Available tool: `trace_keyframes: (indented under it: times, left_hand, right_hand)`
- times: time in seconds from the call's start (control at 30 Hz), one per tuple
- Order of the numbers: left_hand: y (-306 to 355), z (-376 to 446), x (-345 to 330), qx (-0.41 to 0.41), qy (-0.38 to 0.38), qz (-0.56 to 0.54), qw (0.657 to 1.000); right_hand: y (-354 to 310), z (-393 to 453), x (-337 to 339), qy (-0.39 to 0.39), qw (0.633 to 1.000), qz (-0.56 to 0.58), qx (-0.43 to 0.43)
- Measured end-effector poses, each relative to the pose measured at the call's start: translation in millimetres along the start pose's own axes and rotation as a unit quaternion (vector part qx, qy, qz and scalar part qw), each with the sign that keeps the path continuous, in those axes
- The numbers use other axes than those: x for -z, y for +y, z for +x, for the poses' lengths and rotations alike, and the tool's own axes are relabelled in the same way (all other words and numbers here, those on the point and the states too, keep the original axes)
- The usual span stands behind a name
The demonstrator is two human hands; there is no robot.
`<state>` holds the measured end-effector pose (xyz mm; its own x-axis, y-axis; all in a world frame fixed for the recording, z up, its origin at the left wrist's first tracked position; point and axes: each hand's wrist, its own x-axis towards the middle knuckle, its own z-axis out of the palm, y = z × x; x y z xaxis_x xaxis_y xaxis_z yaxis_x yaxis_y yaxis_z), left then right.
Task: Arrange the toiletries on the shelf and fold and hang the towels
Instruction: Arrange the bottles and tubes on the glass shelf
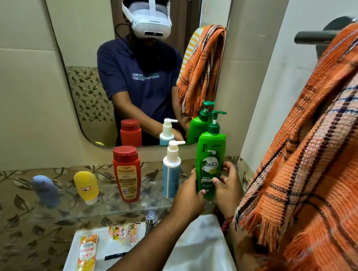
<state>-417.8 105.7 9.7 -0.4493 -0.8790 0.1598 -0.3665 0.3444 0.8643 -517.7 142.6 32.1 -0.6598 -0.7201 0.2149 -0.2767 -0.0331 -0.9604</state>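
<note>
A tall green pump bottle (pixel 210 156) stands upright at the right end of the glass shelf (pixel 110 203). My left hand (pixel 187 195) grips its lower left side and my right hand (pixel 228 188) grips its lower right side. To its left on the shelf stand a white and blue pump bottle (pixel 171 174), a red bottle (pixel 126 174), a yellow tube (pixel 86 186) and a grey-blue tube (pixel 46 190). An orange checked towel (pixel 325 149) hangs over a dark bar (pixel 312 36) at the right.
A white sink (pixel 201 255) lies below the shelf, with a chrome tap (pixel 151 219). On its left rim lie an orange sachet (pixel 87 255), small packets (pixel 124 232) and a black stick (pixel 116 256). A mirror (pixel 84 45) fills the wall behind.
</note>
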Motion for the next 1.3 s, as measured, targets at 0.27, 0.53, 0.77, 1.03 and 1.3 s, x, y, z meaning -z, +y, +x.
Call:
trace_keyframes:
  times: [0.27, 0.53, 0.77, 1.03, 1.3]
  left_hand:
    - [-0.2, -0.1, -5.7, 0.013, -0.039, -0.029, 0.999]
    - [-1.8, 1.1, -4.4, 0.031, -0.066, -0.039, 0.997]
    - [-4.0, 1.1, -6.8, 0.035, -0.069, -0.045, 0.996]
    - [-0.6, 2.7, -6.4, 0.032, -0.064, -0.066, 0.995]
    - [4.7, -1.9, -5.7, 0.033, -0.056, -0.089, 0.994]
  right_hand:
    - [-1.8, 0.4, 9.3, -0.003, 1.0, -0.026, 0.002]
    - [-7.0, -2.9, 11.2, -0.004, 1.0, -0.011, 0.005]
    - [-13.1, -6.6, 11.8, -0.004, 1.0, 0.004, 0.016]
    - [-16.2, -8.8, 11.0, 0.005, 1.0, 0.013, -0.011]
    - [-17.3, -7.6, 13.8, 0.001, 1.0, 0.001, -0.004]
